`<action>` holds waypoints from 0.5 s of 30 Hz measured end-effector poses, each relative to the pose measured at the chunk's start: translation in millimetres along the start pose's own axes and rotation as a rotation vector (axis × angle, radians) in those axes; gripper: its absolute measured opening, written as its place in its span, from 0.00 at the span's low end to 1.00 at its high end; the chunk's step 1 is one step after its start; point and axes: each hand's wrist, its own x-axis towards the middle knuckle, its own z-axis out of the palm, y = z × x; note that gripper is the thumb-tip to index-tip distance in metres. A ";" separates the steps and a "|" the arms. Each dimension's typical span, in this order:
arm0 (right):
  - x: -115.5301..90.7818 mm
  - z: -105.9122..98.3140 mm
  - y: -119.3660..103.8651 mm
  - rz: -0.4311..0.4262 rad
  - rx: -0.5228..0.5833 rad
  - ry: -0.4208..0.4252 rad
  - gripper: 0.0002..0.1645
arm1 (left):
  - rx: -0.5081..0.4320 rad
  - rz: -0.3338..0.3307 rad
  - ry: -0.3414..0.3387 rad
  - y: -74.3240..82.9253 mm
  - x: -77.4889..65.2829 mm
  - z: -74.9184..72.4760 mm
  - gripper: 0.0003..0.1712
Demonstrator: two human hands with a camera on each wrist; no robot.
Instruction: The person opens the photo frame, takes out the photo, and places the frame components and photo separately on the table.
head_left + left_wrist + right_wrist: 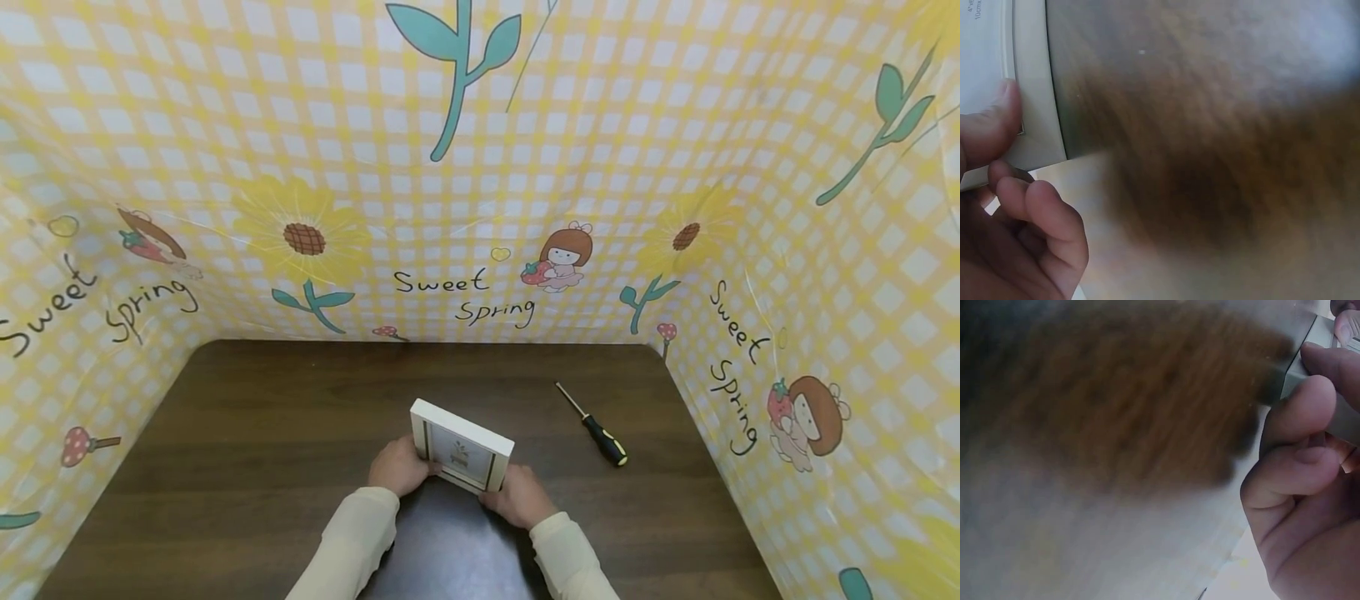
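Frame is probably handling as light and stiff, with slick borders and any clear pane likely fragile, so holding it is calling for the thick sides near the lower corners, away from the middle. Both grips are clamping there, the left hand and the right hand pinching opposite sides while the frame is leaning over the bench, any contact being hard to make out. It is looking boxy and off-white, a thin gold-brown line running inside its border, a pale insert showing a small plant print.
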 end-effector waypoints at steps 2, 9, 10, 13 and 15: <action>-0.2 0.5 0.2 0.007 0.002 0.000 0.24 | 0.002 -0.008 0.000 1.7 0.2 -0.5 0.16; -2.7 2.7 0.1 -0.013 -0.011 0.014 0.27 | -0.001 -0.035 0.002 5.8 0.2 -2.1 0.16; -3.1 3.0 -0.2 -0.021 -0.010 0.017 0.27 | -0.003 -0.037 0.002 6.0 0.6 -2.4 0.16; -3.8 4.5 -0.9 -0.031 -0.012 0.021 0.28 | -0.008 -0.038 0.003 5.6 1.6 -3.1 0.16; -3.5 6.1 -0.3 -0.036 -0.009 0.020 0.28 | -0.013 -0.036 0.000 5.1 2.3 -3.1 0.16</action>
